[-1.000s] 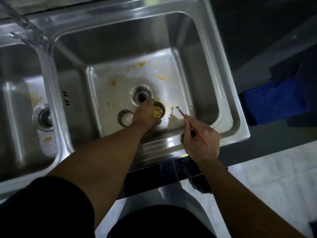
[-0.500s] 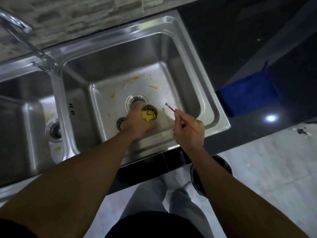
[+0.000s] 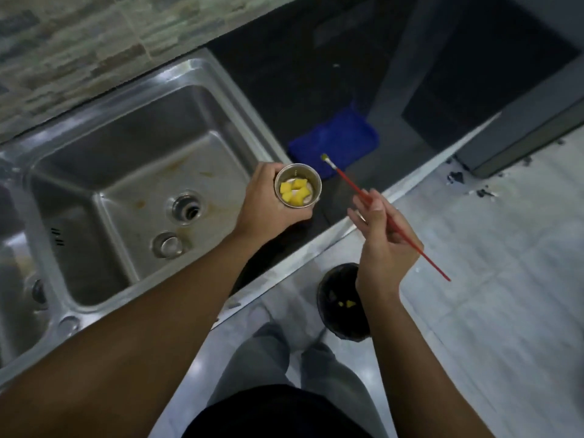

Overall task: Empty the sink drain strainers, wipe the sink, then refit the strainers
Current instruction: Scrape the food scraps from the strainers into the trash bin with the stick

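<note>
Dark countertop [image 3: 316, 90] with a steel double sink [image 3: 132, 99] set in it, tiled wall behind, pale floor tiles below. Left hand [image 3: 265, 200] was wrapped around a steel strainer cup [image 3: 298, 190] — upright, held over the sink's right rim, yellow food chunks [image 3: 295, 191] inside. Right hand [image 3: 384, 241] pinched a red-handled brush [image 3: 387, 216] between fingers, bristle end over a blue cloth [image 3: 335, 143] on the counter. In the right basin: open drain hole [image 3: 186, 207], and a second strainer [image 3: 168, 245] lying just beside it. Dark bin [image 3: 339, 308] on the floor under the right wrist, yellow bits in it. No readable labels or writing anywhere.
</note>
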Available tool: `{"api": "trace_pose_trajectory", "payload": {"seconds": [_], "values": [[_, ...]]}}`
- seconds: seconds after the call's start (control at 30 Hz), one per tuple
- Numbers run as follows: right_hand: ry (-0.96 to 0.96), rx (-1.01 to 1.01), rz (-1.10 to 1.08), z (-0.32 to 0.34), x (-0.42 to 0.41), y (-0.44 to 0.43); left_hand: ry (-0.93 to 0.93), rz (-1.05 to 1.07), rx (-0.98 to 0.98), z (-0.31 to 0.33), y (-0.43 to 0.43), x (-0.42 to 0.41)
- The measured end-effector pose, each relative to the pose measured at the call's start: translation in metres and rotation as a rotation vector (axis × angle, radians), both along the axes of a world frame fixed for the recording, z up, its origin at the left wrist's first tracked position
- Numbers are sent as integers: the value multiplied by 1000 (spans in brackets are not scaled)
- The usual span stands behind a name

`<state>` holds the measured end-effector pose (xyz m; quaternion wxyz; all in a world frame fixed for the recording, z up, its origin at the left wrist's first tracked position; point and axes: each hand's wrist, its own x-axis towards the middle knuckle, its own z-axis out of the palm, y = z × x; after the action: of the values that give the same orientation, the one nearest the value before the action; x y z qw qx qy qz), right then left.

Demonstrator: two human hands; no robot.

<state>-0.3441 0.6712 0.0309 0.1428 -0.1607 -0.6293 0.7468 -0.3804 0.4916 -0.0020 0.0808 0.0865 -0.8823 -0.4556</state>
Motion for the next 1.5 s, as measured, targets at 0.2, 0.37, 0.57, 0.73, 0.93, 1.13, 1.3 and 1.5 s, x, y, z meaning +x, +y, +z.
{"api": "trace_pose_trajectory", "payload": {"seconds": [0.2, 0.37, 0.57, 0.73, 0.93, 1.13, 1.3, 1.5], "values": [[-88, 17, -98, -8, 33, 92, -56, -212, 36, -25, 90, 3], [-198, 142, -50, -46, 61, 147, -134, -379, -89, -58, 140, 3], [-189, 381, 128, -88, 76, 184, -152, -505, -297, -108, 179, -7], [-282, 415, 155, -131, 76, 207, -128, -661, -440, -145, 195, -5], [-342, 320, 98, -180, 91, 218, -253, -739, -499, -191, 203, 5], [-421, 336, 104, -221, 89, 210, -357, -795, -582, -233, 209, 8], [-439, 394, 65, -238, 102, 211, -421, -831, -595, -253, 209, 14], [-446, 364, 66, -254, 108, 199, -473, -843, -639, -268, 208, 20]]}}
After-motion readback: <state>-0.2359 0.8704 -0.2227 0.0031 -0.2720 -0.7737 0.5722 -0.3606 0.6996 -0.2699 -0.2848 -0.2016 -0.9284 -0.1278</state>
